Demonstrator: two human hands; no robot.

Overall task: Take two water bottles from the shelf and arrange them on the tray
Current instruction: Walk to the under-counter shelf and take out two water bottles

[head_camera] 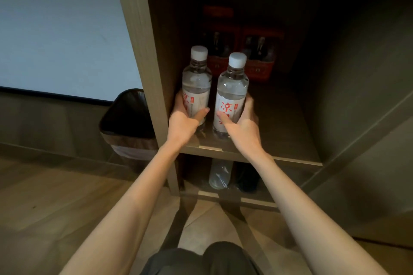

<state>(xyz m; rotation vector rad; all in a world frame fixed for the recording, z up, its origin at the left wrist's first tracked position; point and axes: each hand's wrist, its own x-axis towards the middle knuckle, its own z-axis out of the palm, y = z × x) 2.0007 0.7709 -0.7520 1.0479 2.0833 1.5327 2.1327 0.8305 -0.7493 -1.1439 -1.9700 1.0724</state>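
Two clear water bottles with white caps and white labels with red characters stand upright at the front of the wooden shelf (274, 123). My left hand (185, 121) is wrapped around the lower part of the left bottle (196, 80). The right bottle (232, 89) is gripped low down by my right hand (242, 121). Both bottles sit close together near the shelf's left wall, their bases at or just above the shelf board. No tray is in view.
Red packs of bottles (257, 58) stand deeper on the same shelf. Below, another compartment holds a lying clear bottle (219, 175) and a dark object. A dark waste bin (127, 127) stands left of the cabinet on the wooden floor. My knees show at the bottom.
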